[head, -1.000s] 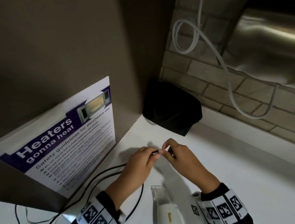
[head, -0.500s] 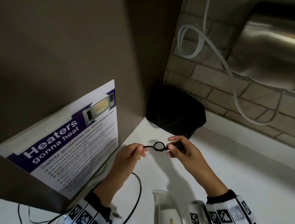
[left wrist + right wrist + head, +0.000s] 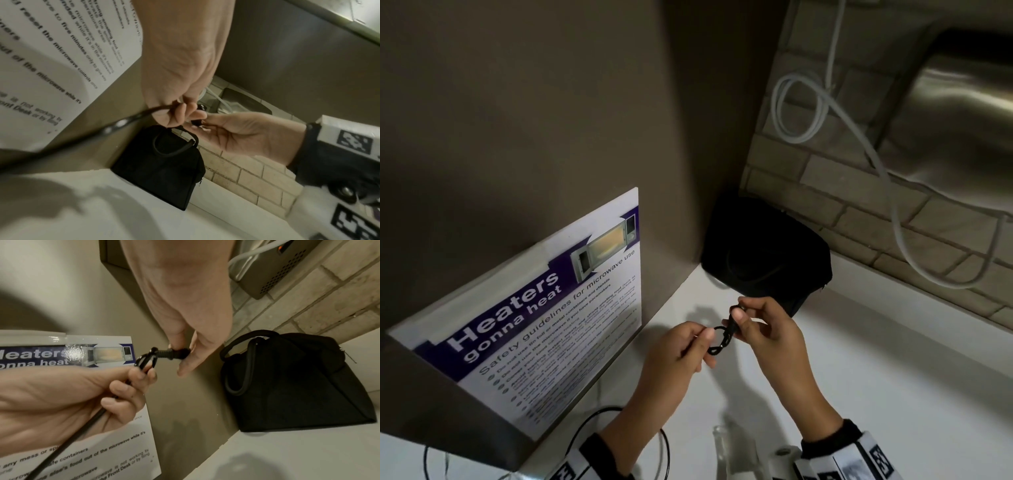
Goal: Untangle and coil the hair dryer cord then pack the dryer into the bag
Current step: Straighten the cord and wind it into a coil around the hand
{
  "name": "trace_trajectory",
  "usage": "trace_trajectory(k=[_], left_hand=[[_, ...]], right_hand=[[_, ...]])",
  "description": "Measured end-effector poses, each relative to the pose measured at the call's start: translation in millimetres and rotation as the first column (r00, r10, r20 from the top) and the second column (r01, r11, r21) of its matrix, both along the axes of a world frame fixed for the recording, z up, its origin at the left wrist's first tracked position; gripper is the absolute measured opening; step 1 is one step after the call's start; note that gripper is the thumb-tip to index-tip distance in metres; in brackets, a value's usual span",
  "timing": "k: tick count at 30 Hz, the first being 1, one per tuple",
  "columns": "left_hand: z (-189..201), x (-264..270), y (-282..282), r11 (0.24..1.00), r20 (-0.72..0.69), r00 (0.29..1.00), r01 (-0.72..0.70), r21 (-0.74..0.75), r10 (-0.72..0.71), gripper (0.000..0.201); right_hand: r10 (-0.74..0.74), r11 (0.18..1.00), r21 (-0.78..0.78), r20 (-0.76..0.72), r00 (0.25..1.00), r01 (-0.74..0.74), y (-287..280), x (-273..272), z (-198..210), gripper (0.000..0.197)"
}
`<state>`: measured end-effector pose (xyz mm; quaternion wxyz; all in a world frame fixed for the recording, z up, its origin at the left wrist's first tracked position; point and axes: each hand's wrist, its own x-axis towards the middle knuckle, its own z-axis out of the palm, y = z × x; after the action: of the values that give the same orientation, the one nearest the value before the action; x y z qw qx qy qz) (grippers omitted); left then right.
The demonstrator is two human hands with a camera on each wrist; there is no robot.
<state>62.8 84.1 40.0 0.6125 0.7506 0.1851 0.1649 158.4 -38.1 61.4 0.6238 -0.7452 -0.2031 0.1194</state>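
A thin black cord (image 3: 717, 342) (image 3: 68, 443) is held up over the white counter (image 3: 893, 377), with a small knotted loop near its plug end. My left hand (image 3: 688, 346) (image 3: 131, 378) pinches the cord at the loop. My right hand (image 3: 753, 322) (image 3: 185, 353) pinches the ribbed plug end (image 3: 172, 353) just beside it. The rest of the cord (image 3: 664, 445) trails down past my left wrist. A black bag (image 3: 767, 253) (image 3: 160, 165) (image 3: 292, 381) stands in the corner just beyond my hands. The pale dryer (image 3: 729, 459) shows at the bottom edge, mostly cut off.
A microwave safety poster (image 3: 544, 315) leans on the brown panel (image 3: 551, 102) at left. Behind is a brick wall (image 3: 859, 212) with a white hose (image 3: 893, 178) and a steel appliance (image 3: 962, 113).
Both hands have risen from the counter, drawn apart and come close again. A small loop in the cord has appeared between them and tightened.
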Motion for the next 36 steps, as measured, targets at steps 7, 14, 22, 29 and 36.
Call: trace_trajectory(k=[7,14,22,29,36], left_hand=[[0.1,6.8,-7.8,0.996,0.110,0.994,-0.011,0.084,0.002,0.020],[5.5,19.4,-13.4,1.000,0.161,0.987,0.002,0.019,-0.005,0.022],[19.4,42.6,-9.7,1.000,0.162,0.986,0.025,-0.014,-0.022,0.016],[18.3,54.7,-5.8,0.981,0.069,0.997,0.052,-0.189,-0.039,0.017],[14.5,55.3,3.4,0.983,0.028,0.998,0.067,-0.170,-0.063,0.009]], right_hand=[[0.036,0.997,-0.066,-0.003,0.999,-0.036,4.5,-1.3,1.5,0.009],[0.046,0.997,-0.055,-0.024,0.999,-0.047,-0.9,0.5,2.4,0.021],[0.046,0.998,0.047,-0.102,0.994,-0.042,-10.6,14.0,11.0,0.043],[-0.013,0.998,0.056,-0.043,0.999,0.015,-11.2,25.3,3.7,0.018],[0.000,0.999,-0.045,0.099,0.995,0.005,-7.0,22.3,-0.6,0.010]])
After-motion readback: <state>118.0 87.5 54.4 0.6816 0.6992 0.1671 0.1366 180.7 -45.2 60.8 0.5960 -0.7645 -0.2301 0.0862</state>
